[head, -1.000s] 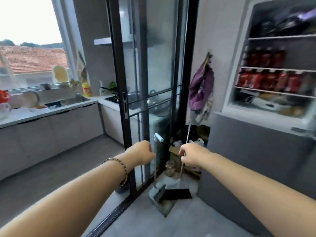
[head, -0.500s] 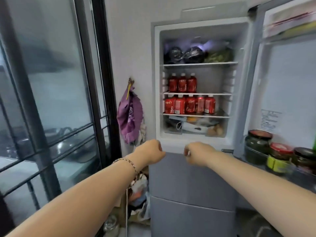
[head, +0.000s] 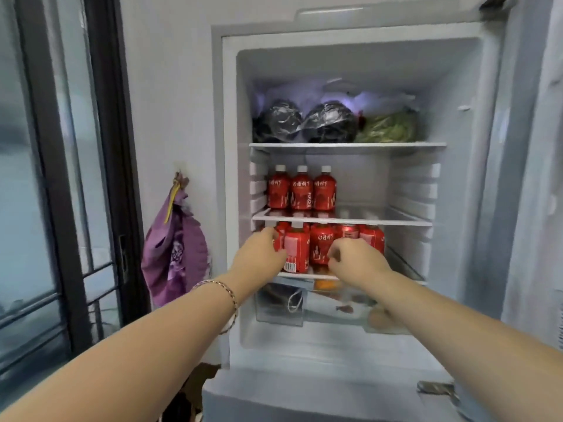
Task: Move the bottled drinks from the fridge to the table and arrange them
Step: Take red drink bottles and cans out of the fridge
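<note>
The open fridge (head: 231, 178) holds red bottled drinks with white caps. Three bottles (head: 301, 191) stand in a row on the middle shelf. Several more (head: 321, 246) crowd the lower shelf, one (head: 297, 252) standing forward with its barcode showing. My left hand (head: 262, 254), a bracelet on its wrist, reaches onto the lower shelf and curls its fingers round the leftmost bottle (head: 279, 239), which it mostly hides. My right hand (head: 356, 260) hovers in front of the lower row with its fingers curled, and I see nothing inside them.
Wrapped dark vegetables (head: 304, 121) and greens fill the top shelf. A clear drawer (head: 280, 306) sits below the drinks. The fridge door (head: 536, 178) stands open on the right. A purple bag (head: 176, 251) hangs on the wall, beside a black-framed glass door (head: 61, 178).
I have turned from the glass door to the fridge and stepped close. Both hands rose from below the compartment to the lower drink shelf, and the left hand now grips a bottle.
</note>
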